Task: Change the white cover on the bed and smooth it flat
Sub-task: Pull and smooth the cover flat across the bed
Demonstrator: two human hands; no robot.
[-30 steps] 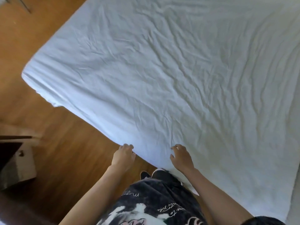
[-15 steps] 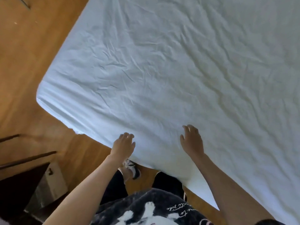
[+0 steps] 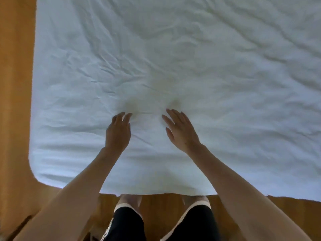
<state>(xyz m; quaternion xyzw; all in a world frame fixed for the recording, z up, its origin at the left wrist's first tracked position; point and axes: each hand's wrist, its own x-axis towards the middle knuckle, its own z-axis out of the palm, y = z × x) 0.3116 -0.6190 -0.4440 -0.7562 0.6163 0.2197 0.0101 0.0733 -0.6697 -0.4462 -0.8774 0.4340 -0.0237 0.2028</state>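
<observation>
Neither grip holds anything: the left hand (image 3: 118, 132) and right hand (image 3: 180, 130) lie side by side, fingers extended on the white cover (image 3: 208, 75) spread over the bed, apparently placed to press its creases outward.

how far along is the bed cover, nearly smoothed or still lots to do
Done: the white cover is on and spread over the bed, reaching its near edge and left corner. In hand: the left hand and right hand lie open, side by side, on the cover near that edge. Left: creases run across most of the fabric beyond the hands, so most smoothing remains.
</observation>
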